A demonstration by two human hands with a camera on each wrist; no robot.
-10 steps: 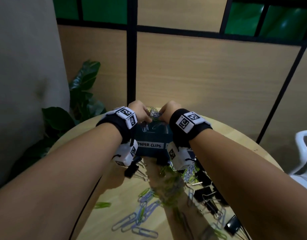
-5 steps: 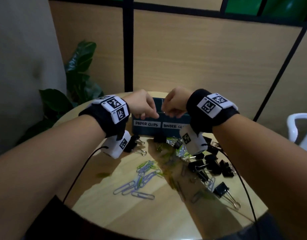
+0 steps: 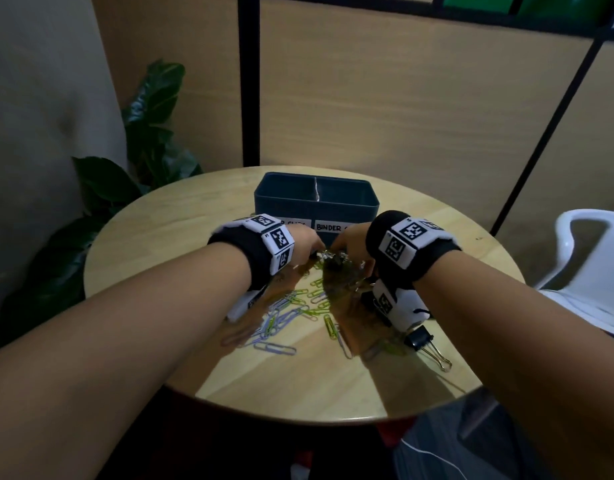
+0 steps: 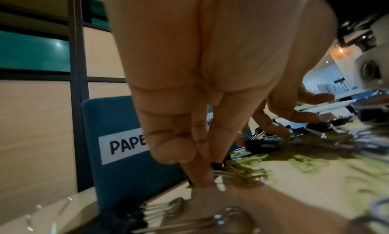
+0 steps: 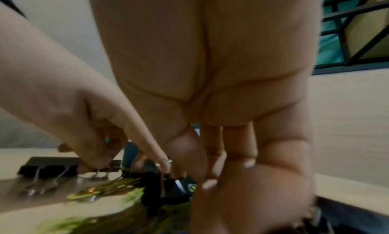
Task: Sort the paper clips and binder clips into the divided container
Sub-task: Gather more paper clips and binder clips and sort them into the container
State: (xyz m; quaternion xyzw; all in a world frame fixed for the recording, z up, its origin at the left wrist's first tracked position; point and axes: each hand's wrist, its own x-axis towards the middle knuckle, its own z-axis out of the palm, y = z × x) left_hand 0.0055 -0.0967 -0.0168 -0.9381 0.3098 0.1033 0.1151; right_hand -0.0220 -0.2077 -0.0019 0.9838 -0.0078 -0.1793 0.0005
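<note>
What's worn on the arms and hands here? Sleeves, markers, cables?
Both forearms are bare, no sleeves. The left hand and right hand wear no gloves. Each wrist carries a black wristband with white blocks printed with black square tag codes. A white camera unit hangs under the right wrist, with a thin dark cable.

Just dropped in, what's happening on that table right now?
A person is sorting clips into a divided container labelled for paper clips and binder clips. Both hands are down at the mixed pile just in front of it: the left hand pinches among the clips, the right hand reaches in beside it. Paper clips and a binder clip lie loose on the table.
</note>
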